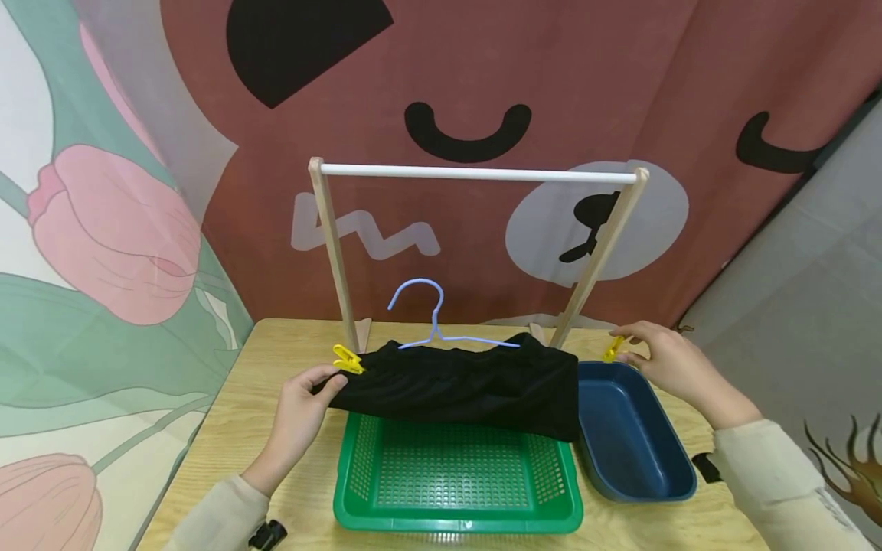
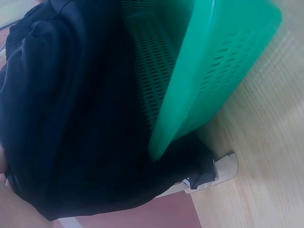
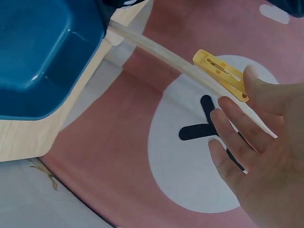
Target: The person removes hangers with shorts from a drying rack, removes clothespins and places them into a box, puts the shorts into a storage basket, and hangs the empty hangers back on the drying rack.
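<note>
A black garment [image 1: 462, 386] with a gathered waistband [image 2: 33, 26] lies across a blue hanger [image 1: 437, 334], whose hook stands up behind it. My left hand [image 1: 303, 402] pinches the garment's left end between thumb and fingers. Close to that hand, a yellow clothespin [image 1: 347, 360] is clipped on the upper left edge. At the right, my right hand [image 1: 671, 363] pinches a second yellow clothespin [image 3: 221, 76] between thumb and index finger, the other fingers loosely spread. It is above the far end of a blue basin [image 1: 630, 436]. The garment hides most of the hanger's lower part.
Beneath the garment sits a green perforated basket [image 1: 455, 520], with the basin at its right. A wooden rack with a white crossbar [image 1: 475, 174] stands behind on the wooden table [image 1: 234, 428]. A printed curtain [image 1: 468, 69] hangs behind the table.
</note>
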Motion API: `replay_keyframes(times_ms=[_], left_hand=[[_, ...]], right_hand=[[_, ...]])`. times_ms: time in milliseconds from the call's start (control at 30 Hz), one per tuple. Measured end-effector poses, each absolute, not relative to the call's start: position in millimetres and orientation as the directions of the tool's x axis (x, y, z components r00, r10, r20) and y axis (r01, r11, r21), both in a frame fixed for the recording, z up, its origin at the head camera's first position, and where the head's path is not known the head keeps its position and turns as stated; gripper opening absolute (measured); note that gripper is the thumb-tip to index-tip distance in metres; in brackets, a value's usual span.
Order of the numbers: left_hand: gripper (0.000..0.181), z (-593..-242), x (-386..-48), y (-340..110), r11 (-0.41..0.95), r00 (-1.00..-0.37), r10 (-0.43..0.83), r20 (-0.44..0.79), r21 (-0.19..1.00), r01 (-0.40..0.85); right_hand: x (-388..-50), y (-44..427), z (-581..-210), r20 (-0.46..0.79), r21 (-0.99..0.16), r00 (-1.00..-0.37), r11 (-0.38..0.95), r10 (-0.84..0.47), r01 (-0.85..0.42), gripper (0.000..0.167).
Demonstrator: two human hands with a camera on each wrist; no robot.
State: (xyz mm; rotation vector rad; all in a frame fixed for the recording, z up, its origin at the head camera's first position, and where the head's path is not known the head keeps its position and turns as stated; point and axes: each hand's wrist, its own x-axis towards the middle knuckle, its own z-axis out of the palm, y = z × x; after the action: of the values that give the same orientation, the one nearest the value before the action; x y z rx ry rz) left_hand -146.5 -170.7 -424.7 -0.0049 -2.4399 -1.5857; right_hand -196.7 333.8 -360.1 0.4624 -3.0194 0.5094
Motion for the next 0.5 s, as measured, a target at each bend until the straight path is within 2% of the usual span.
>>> replay_keyframes(times_ms=[500], left_hand=[[0.014, -421.6, -144.7, -168.7, 0.427, -0.977, -0.125, 0.171, 0.898, 0.103]], right_hand=[[-213.4, 348.1, -397.1, -0.092, -0.389, -0.945, 0.885, -0.313, -0.255, 0.035]])
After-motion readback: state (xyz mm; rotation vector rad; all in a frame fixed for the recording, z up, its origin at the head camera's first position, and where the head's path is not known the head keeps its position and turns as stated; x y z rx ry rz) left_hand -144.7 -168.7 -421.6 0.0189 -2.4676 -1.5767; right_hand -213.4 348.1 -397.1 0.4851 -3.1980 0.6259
